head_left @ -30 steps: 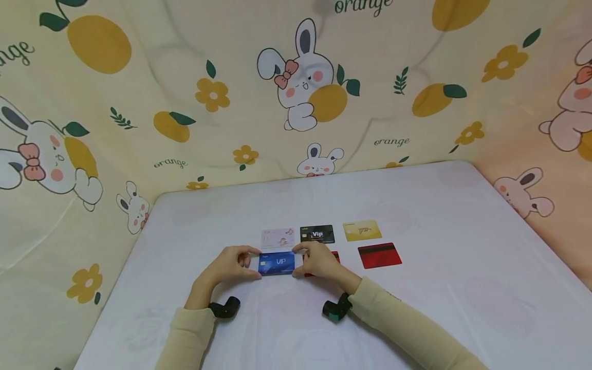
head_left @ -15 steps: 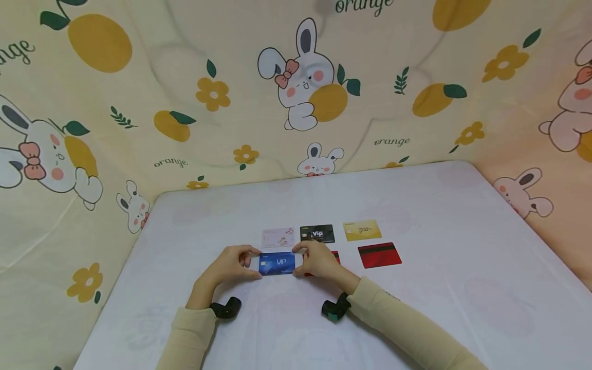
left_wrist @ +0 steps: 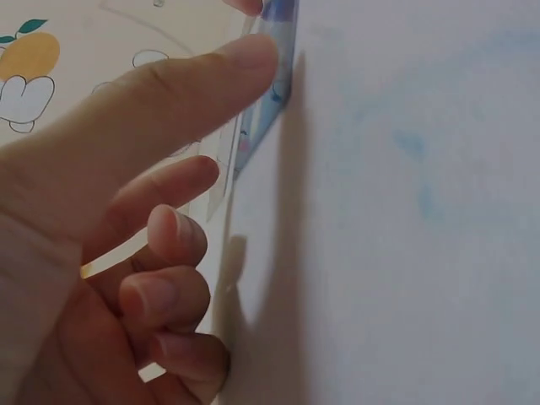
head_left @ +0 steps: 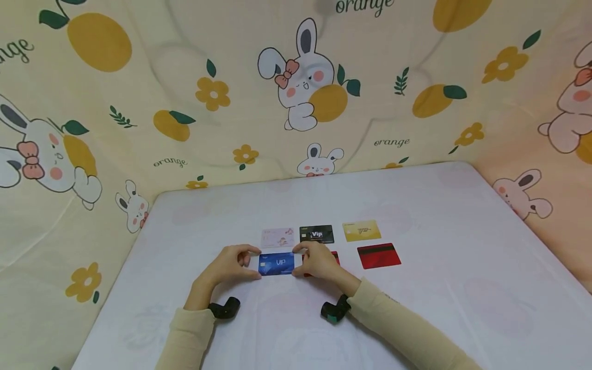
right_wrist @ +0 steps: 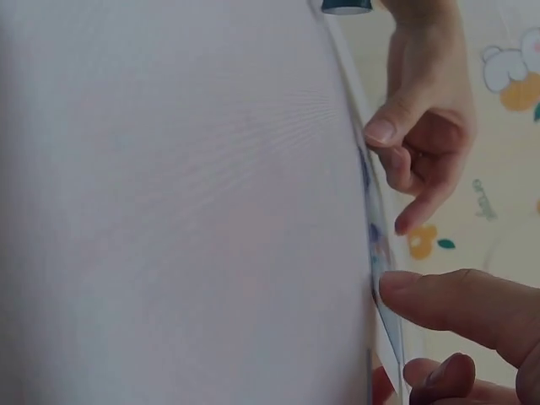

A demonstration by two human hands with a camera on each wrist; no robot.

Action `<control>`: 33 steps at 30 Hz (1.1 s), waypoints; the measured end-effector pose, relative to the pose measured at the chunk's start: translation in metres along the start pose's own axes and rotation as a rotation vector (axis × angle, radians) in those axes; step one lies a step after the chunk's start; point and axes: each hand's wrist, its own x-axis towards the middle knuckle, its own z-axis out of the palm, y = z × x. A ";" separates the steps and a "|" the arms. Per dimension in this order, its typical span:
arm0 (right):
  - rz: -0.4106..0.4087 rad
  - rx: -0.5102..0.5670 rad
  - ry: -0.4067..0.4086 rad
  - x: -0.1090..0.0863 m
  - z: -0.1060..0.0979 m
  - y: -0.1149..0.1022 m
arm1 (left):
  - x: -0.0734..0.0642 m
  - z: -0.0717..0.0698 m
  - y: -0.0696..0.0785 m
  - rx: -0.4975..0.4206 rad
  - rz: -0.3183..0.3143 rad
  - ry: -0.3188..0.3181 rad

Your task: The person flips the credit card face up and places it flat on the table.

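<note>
A blue card marked VIP (head_left: 276, 263) lies face up at the front left of a group of cards. My left hand (head_left: 233, 264) holds its left end, thumb at the near corner and index finger at the far one. At the right end, my right hand (head_left: 319, 260) holds it the same way. In the left wrist view the left thumb (left_wrist: 194, 93) is at the card's edge, the other fingers curled. The right wrist view has the right thumb (right_wrist: 447, 305) by the same card, seen edge-on. A red card (head_left: 335, 255) is mostly hidden under my right hand.
Behind the blue card lie a pale pink card (head_left: 277, 238), a black Vip card (head_left: 316, 234) and a gold card (head_left: 362, 230). Farther right is a red card with a dark stripe (head_left: 379, 256). A white cloth (head_left: 439, 308) covers the table, and a printed curtain (head_left: 222, 61) hangs behind.
</note>
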 end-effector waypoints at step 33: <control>-0.247 0.086 -0.126 -0.007 -0.086 0.045 | 0.042 0.032 0.057 0.017 0.140 -0.032</control>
